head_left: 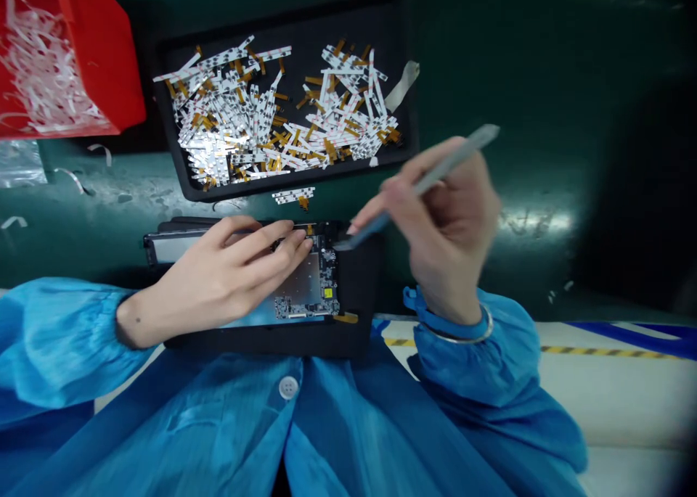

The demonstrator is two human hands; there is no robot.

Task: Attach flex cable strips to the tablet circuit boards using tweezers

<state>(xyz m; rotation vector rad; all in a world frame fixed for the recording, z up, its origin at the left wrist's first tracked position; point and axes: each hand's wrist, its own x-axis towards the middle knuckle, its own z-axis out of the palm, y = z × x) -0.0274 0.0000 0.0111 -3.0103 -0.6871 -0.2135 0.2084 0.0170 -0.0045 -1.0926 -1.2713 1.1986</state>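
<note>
An opened tablet-like device [162, 249] with a bare circuit board [305, 279] lies on a black pad [359, 279] in front of me. My left hand [234, 268] lies across it from the left, its fingers stretched out and fingertips on the board's upper edge. Pinched between the thumb and fingers of my right hand [443, 221] are grey tweezers [457, 159], slanting down to the left. Their tip is at the board's upper right corner; whether it touches is unclear. A yellow square label [327, 293] shows on the board. My left hand hides part of the device.
Beyond the device, a black tray [305, 29] holds many white strips with orange flex tails. A few strips [294, 196] lie just below it. A red bin [106, 54] with white scraps stands at the left, near a clear plastic bag [22, 165].
</note>
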